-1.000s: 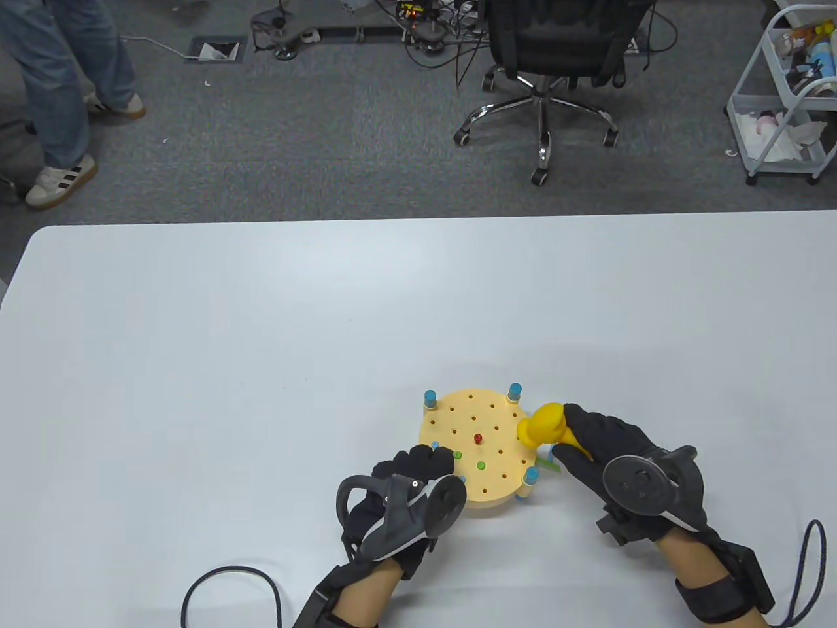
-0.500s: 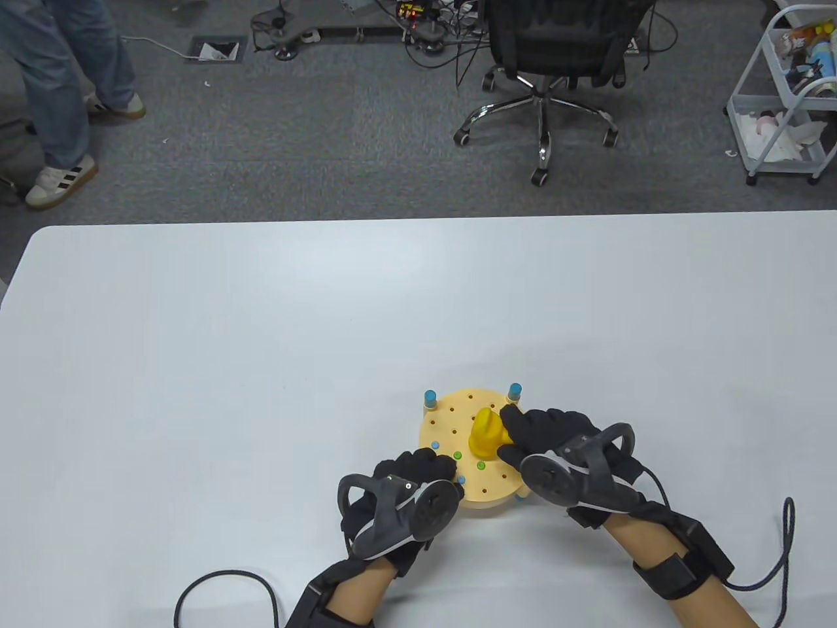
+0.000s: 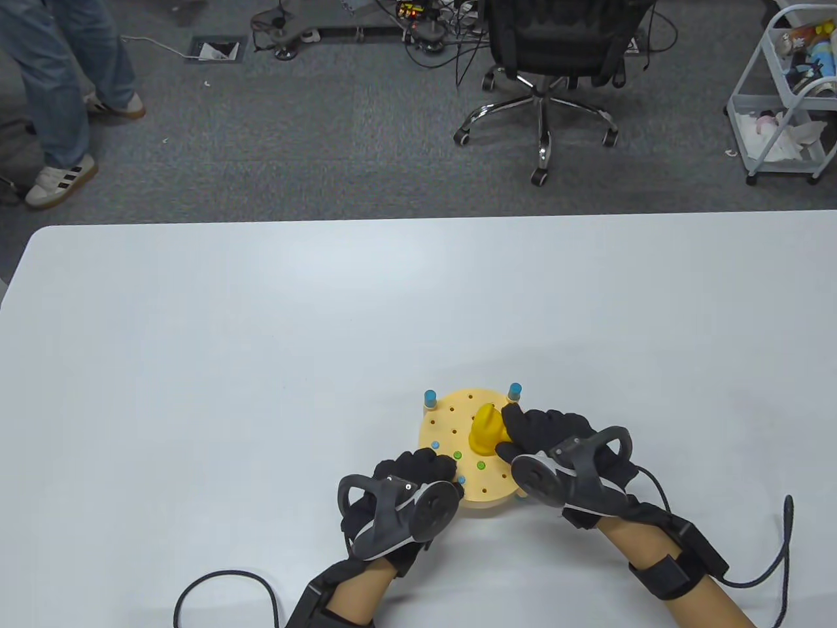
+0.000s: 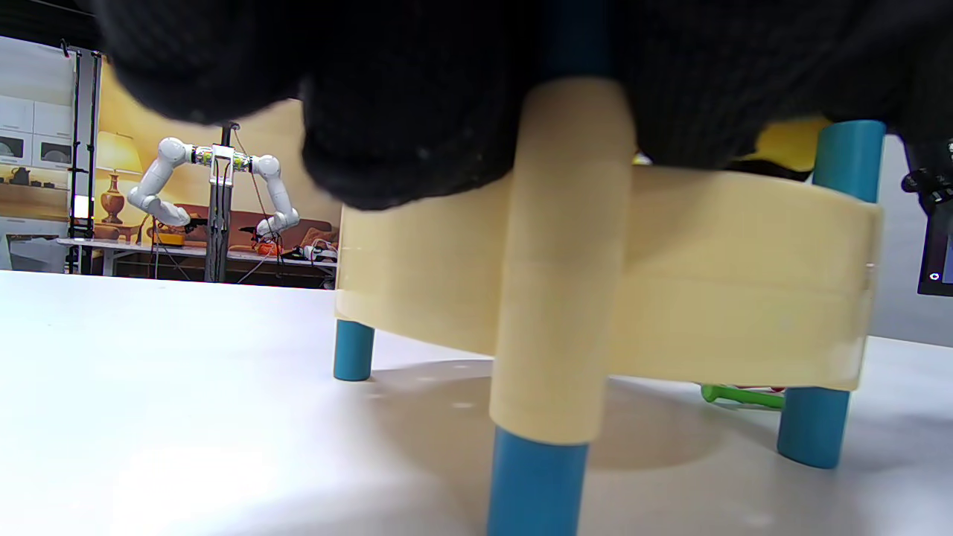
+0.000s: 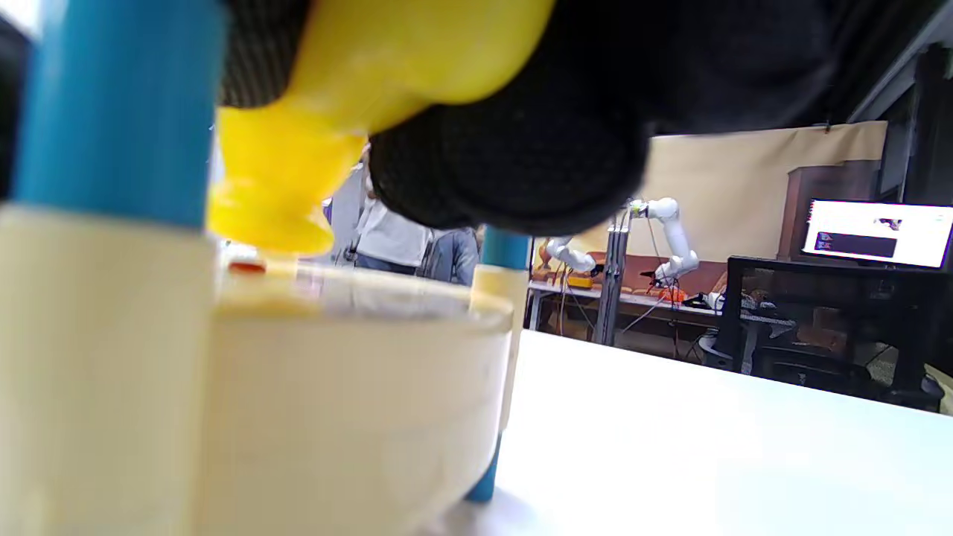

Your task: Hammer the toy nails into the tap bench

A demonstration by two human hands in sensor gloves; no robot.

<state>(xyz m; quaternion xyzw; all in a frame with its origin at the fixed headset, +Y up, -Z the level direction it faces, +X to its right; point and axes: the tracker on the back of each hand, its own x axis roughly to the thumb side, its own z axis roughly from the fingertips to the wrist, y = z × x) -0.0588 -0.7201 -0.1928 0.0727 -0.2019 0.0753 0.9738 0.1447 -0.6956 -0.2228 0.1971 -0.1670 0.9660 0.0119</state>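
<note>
A round cream tap bench with blue corner posts stands near the table's front. My right hand grips a yellow toy hammer, whose head sits low over the bench's middle. In the right wrist view the hammer head hangs just above a red nail that barely shows over the bench top. Two green nails and a small blue one sit in the top. My left hand rests on the bench's near-left edge; its fingers lie over the rim.
A green nail lies on the table under the bench. A black cable loops at the table's front left. An office chair and a white cart stand on the floor beyond the far edge.
My right hand swung the hammer left from the bench's right side onto its middle, over the red nail. It has barely moved in the last half second. My left hand has stayed put.
</note>
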